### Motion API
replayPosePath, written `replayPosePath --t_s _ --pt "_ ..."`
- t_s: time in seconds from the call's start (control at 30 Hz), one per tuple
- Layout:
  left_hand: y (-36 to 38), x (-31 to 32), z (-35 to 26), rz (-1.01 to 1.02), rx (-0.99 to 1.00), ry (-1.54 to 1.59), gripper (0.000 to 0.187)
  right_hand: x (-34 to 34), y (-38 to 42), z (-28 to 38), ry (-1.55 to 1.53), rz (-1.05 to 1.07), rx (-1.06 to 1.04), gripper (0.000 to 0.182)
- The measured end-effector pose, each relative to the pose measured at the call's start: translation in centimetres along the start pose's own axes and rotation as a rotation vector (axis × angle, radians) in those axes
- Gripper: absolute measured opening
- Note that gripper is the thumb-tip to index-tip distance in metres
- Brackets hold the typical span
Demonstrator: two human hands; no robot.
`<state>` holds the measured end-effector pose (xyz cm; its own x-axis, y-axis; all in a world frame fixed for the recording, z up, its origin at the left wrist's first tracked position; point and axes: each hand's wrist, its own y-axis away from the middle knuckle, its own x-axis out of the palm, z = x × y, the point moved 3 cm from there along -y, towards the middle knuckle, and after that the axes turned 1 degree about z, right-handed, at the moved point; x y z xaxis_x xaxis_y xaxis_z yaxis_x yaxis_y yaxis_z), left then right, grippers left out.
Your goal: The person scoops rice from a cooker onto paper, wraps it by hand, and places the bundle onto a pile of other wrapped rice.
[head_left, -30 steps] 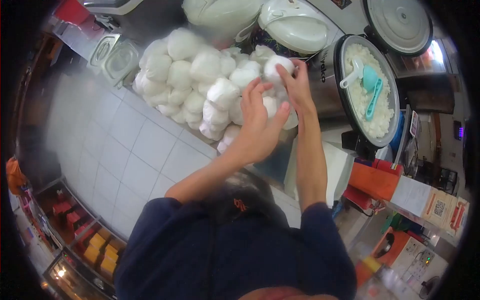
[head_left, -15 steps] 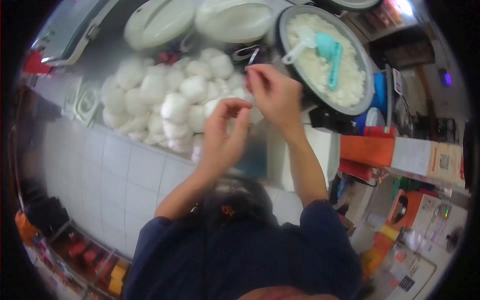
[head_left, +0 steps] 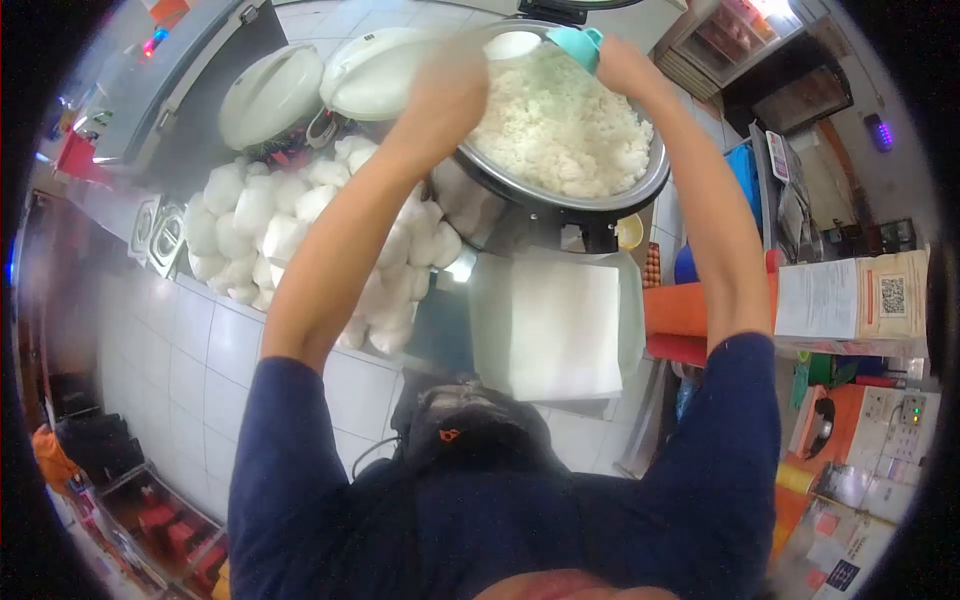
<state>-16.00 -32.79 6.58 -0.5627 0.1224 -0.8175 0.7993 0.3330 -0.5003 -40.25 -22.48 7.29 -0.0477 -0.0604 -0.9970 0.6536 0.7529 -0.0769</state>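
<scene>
A large round cooker [head_left: 655,178] full of white rice [head_left: 560,130] stands at the top centre. My right hand [head_left: 628,70] is closed on the handle of a turquoise scoop [head_left: 575,45], at the far right rim. The bowl of a white rice scoop [head_left: 512,45] shows at the far left of the rice. Its handle runs into my left hand [head_left: 450,95], which is closed around it and blurred by motion. Below my left forearm lies a heap of white rounded bundles [head_left: 285,235], several of them partly hidden by the arm.
White paper sheets [head_left: 565,330] lie in a pale tray [head_left: 490,310] in front of the cooker. Two white oval lids [head_left: 270,95] stand left of it. Small metal-rimmed containers [head_left: 165,240] sit at far left. An orange box [head_left: 685,310] is on the right.
Both hands have moved from beside the heap to the cooker and taken hold of the two scoops. The scoops have shifted to the cooker's far side. The view has shifted, showing the paper tray.
</scene>
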Motion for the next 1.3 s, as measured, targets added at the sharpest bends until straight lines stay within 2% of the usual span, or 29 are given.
replayPosePath --t_s 0.07,0.1,0.17,0.2,0.27,0.33,0.4,0.47,0.53,0.57,0.63,0.73,0.77,0.8,0.87,0.93,1.03,1.07,1.1,1.13,1.17,1.2,1.27,1.3 --pt "0.6 -0.7 -0.5 0.024 -0.08 0.089 0.02 1.7 -3.7 -0.7 0.084 -0.008 -0.348 0.033" --pt "1.0 -0.6 -1.0 0.011 -0.087 0.08 0.02 0.9 -4.2 -0.6 0.085 -0.017 -0.363 0.033" --pt "2.7 0.6 -0.3 0.079 -0.387 0.089 0.021 0.7 -5.2 0.2 0.017 0.322 -0.327 0.029" --pt "3.2 0.4 -0.3 0.08 -0.417 0.084 0.021 0.0 -4.5 1.5 0.019 0.338 -0.353 0.029" --pt "3.4 -0.1 -1.5 0.123 -0.37 0.087 0.02 -1.3 -1.3 2.9 0.07 0.551 -0.462 0.029" --pt "2.5 0.8 -2.0 0.079 -0.353 0.099 0.019 -1.3 -0.6 1.8 0.075 0.561 -0.489 0.03" --pt "2.4 1.3 -2.9 0.134 -0.369 0.071 0.014 -1.4 2.3 0.5 0.002 0.723 -0.494 0.031" --pt "3.2 -0.4 -4.6 0.137 -0.378 0.104 0.014 -3.3 5.1 -0.8 0.052 0.769 -0.42 0.036" --pt "4.3 -1.1 -5.6 0.162 -0.361 0.191 0.014 -4.3 7.6 -2.3 -0.012 0.823 -0.286 0.033" --pt "5.1 -1.0 -6.0 0.16 -0.364 0.191 0.014 -4.6 9.0 -2.2 -0.01 0.823 -0.289 0.033" --pt "6.7 -0.4 -6.8 0.224 -0.38 0.2 0.022 -4.7 11.5 -2.7 -0.158 0.906 0.003 0.03" --pt "6.4 -0.1 -9.3 0.33 -0.349 0.32 0.019 -3.2 11.9 -0.4 -0.295 0.98 0.13 0.02" --pt "6.1 0.0 -10.0 0.326 -0.34 0.312 0.019 -3.5 12.5 1.0 -0.415 0.974 0.258 0.019" --pt "5.8 0.3 -10.6 0.336 -0.311 0.294 0.018 -3.1 12.5 1.1 -0.421 0.967 0.253 0.019" --pt "5.0 0.8 -10.7 0.32 -0.304 0.272 0.016 -1.4 12.5 1.4 -1.04 1.042 0.716 0.016" --pt "3.9 1.6 -9.9 0.345 -0.362 0.332 0.015 -0.6 12.8 1.7 -1.123 1.052 0.712 0.013" --pt "2.2 3.3 -7.6 0.282 -0.383 0.29 0.019 1.0 12.1 0.8 -1.512 1.163 0.825 0.012" --pt "1.6 3.9 -6.7 0.279 -0.389 0.243 0.02 1.0 11.7 0.4 -1.506 1.158 0.81 0.012" --pt "1.2 3.8 -5.4 0.27 -0.384 0.239 0.02 0.2 11.4 -0.1 -1.245 0.935 0.609 0.013" --pt "1.1 3.1 -3.6 0.156 -0.372 0.167 0.022 -0.5 11.2 -0.7 -0.987 0.709 0.426 0.017" --pt "1.1 2.4 -2.5 0.045 -0.354 0.099 0.023 -0.5 10.2 -1.3 -0.967 0.706 0.323 0.023" --pt "1.1 -1.5 -3.9 0.084 -0.47 0.16 0.022 -0.7 9.3 -1.4 -0.98 0.694 0.334 0.023" --pt "1.5 -1.5 -4.0 0.194 -0.445 0.089 0.02 -0.7 8.6 -0.1 -0.463 0.591 0.088 0.023" --pt "1.8 -1.1 -4.6 0.2 -0.44 0.084 0.02 -0.9 8.9 0.8 -0.472 0.592 0.091 0.023"
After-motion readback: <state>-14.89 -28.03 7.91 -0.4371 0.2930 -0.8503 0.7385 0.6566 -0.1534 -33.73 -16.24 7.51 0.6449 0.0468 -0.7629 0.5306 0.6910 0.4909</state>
